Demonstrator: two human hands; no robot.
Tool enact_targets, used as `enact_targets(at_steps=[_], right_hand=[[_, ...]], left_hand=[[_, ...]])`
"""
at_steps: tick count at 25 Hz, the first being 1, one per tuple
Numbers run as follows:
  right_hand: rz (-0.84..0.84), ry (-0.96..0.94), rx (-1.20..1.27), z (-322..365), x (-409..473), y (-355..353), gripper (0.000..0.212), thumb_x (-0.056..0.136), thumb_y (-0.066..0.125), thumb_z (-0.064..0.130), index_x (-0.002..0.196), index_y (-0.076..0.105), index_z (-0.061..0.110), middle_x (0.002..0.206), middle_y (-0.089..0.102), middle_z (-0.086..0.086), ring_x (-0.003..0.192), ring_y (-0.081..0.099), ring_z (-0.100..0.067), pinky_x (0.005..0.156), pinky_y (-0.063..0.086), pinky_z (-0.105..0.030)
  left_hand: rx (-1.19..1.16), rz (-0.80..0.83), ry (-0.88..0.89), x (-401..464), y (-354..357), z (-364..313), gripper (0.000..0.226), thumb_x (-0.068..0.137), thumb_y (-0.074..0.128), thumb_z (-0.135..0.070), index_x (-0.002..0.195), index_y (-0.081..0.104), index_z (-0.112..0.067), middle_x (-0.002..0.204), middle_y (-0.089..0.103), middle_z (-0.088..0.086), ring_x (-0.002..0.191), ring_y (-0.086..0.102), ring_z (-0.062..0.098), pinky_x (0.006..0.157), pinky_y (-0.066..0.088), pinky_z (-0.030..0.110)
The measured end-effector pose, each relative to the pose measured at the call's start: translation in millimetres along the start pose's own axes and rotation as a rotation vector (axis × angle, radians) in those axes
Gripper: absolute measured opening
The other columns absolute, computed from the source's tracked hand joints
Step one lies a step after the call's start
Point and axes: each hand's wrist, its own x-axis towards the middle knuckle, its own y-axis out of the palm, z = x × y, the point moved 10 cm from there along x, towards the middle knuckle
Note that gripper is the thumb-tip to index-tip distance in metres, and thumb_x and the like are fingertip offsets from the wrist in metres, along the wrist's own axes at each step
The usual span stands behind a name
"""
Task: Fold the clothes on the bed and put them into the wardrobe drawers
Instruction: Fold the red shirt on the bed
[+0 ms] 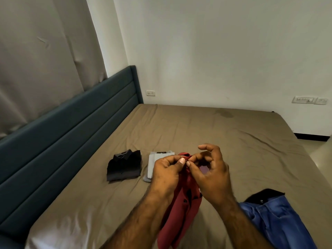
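Note:
A red button-up shirt (181,212) hangs in front of me over the bed (224,133), held up near its collar. My left hand (167,173) pinches the placket at the top, thumb against fingers. My right hand (210,169) pinches the same spot from the other side, its other fingers curled apart. A folded black shirt (124,165) lies on the brown sheet to the left. A folded grey garment (156,162) lies beside it, partly hidden behind my left hand. Blue jeans (276,220) lie unfolded at the lower right.
A teal padded headboard (68,126) runs along the bed's left side, with a pale curtain (41,56) above it. White walls carry a socket (150,93) and a switch panel (309,100). Tiled floor (321,159) shows at the right.

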Motion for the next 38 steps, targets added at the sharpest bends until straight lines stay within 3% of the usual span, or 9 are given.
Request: enact_targets(at_steps=[6,8,12,16,20,23,26,34,38], right_hand=[[0.141,0.054,-0.066,-33.9,0.6,6.3,0.027,0.086,0.085,0.015,0.111,0.081,0.026,0.101,0.074,0.010,0.095,0.071,-0.006,0.083,0.059,-0.024],[0.083,0.138,-0.006,-49.8,-2.0,-0.7,0.022,0.082,0.087,0.008,0.101,0.084,0.019,0.093,0.078,0.009,0.088,0.073,-0.007,0.077,0.061,-0.028],[0.017,0.034,-0.079,-47.4,-12.4,1.5,0.018,0.082,0.085,0.004,0.095,0.083,0.016,0.090,0.076,0.007,0.087,0.073,-0.011,0.078,0.060,-0.027],[0.028,-0.067,-0.172,-39.5,-20.2,11.7,0.020,0.085,0.084,0.003,0.098,0.083,0.018,0.090,0.074,0.007,0.086,0.071,-0.009,0.076,0.058,-0.021],[0.028,-0.131,-0.253,-35.7,-23.5,24.7,0.023,0.084,0.081,-0.004,0.098,0.083,0.015,0.091,0.072,0.005,0.086,0.069,-0.007,0.076,0.057,-0.019],[0.020,-0.087,-0.206,-42.6,-18.8,35.2,0.022,0.087,0.080,-0.002,0.101,0.082,0.015,0.095,0.074,0.006,0.090,0.071,-0.010,0.080,0.058,-0.022],[0.085,0.117,-0.054,-60.6,-15.9,50.7,0.022,0.092,0.079,0.008,0.110,0.079,0.021,0.102,0.077,0.009,0.097,0.073,-0.013,0.084,0.060,-0.029],[0.090,0.035,-0.437,-40.7,2.8,120.5,0.023,0.094,0.077,0.028,0.117,0.076,0.025,0.101,0.071,0.014,0.094,0.068,-0.001,0.079,0.058,-0.019],[0.095,0.061,-0.492,-35.0,4.7,151.3,0.017,0.095,0.077,0.028,0.111,0.078,0.024,0.097,0.073,0.014,0.088,0.068,-0.003,0.078,0.059,-0.024]], left_hand=[[-0.083,0.102,-0.003,4.1,1.6,22.2,0.019,0.103,0.055,0.004,0.097,0.073,0.001,0.091,0.076,0.021,0.081,0.074,0.027,0.073,0.061,0.031],[-0.073,0.138,-0.037,3.5,2.8,36.2,0.017,0.102,0.056,0.005,0.096,0.072,0.002,0.085,0.074,0.017,0.075,0.072,0.023,0.071,0.060,0.029],[-0.054,0.091,-0.190,1.6,-7.8,52.4,0.010,0.099,0.064,-0.001,0.095,0.074,0.001,0.081,0.073,0.014,0.071,0.070,0.021,0.064,0.058,0.027],[0.169,0.090,-0.260,7.3,-22.5,56.6,0.018,0.101,0.068,-0.011,0.084,0.075,-0.010,0.075,0.070,0.006,0.066,0.064,0.014,0.062,0.051,0.026],[0.309,0.091,-0.179,17.8,-30.0,50.2,0.020,0.101,0.067,-0.007,0.082,0.074,-0.008,0.068,0.068,-0.001,0.057,0.060,0.003,0.053,0.046,0.015],[0.236,0.121,-0.177,25.5,-34.4,48.8,0.017,0.101,0.066,-0.003,0.088,0.076,-0.005,0.071,0.071,0.004,0.059,0.064,0.004,0.054,0.049,0.016],[0.004,0.125,-0.248,29.4,-43.4,54.9,0.018,0.100,0.062,0.003,0.092,0.077,-0.001,0.080,0.075,0.014,0.068,0.071,0.017,0.062,0.058,0.025],[-0.072,0.246,-0.285,73.2,-108.1,51.2,0.014,0.094,0.070,0.000,0.105,0.076,0.007,0.102,0.076,0.028,0.090,0.075,0.032,0.078,0.062,0.033],[-0.158,0.245,-0.371,77.0,-132.4,48.5,0.010,0.094,0.067,0.006,0.096,0.076,0.007,0.086,0.075,0.021,0.070,0.074,0.022,0.061,0.059,0.025]])
